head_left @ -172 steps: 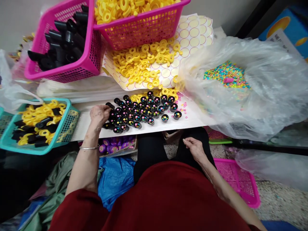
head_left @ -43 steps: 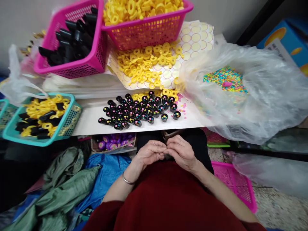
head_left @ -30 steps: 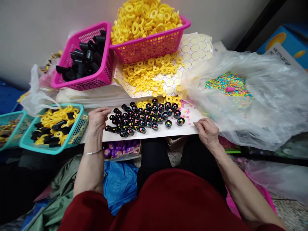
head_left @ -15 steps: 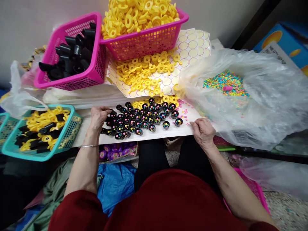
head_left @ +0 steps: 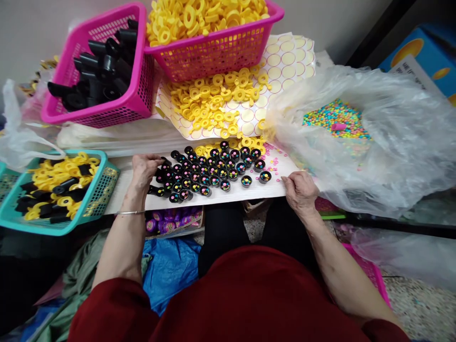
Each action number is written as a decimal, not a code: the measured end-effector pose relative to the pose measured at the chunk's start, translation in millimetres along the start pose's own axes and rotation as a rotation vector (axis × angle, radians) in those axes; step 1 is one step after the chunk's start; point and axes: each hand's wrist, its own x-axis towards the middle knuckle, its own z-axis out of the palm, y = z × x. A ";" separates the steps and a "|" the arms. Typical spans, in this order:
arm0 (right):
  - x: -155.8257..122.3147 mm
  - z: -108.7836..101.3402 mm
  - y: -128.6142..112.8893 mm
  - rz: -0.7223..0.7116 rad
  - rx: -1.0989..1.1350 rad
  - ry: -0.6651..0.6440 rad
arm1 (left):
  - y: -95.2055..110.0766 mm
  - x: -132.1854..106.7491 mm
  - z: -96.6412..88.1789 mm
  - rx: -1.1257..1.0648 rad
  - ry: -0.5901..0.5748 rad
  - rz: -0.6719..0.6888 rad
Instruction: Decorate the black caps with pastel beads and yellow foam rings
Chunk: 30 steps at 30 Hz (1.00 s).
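Black little tubes (head_left: pixel 210 168), open ends up and topped with coloured beads, stand packed together on a white board (head_left: pixel 221 197). Left hand (head_left: pixel 142 168) sits at the left edge of that bunch with its fingers bent around the outermost tubes, though it's hard to tell if it actually grips 1. Right hand (head_left: pixel 300 190) rests loosely curled on the board's front right corner, fingertips on the surface, just beside a clear plastic bag (head_left: pixel 392 156) of pastel beads (head_left: pixel 335 118). Behind the tubes, loose yellow rings (head_left: pixel 217 102) lie on a sticker sheet (head_left: pixel 285 57). At the back, 2 baskets: a pink ring basket (head_left: pixel 213 47) and a pink basket of black parts (head_left: pixel 117 111). A teal basket (head_left: pixel 96 190) on the left holds both kinds.
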 end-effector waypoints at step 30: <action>16.8 -40.4 -143.2 -0.160 0.287 -0.228 | 78.3 -208.5 63.6 -0.987 -0.920 -0.464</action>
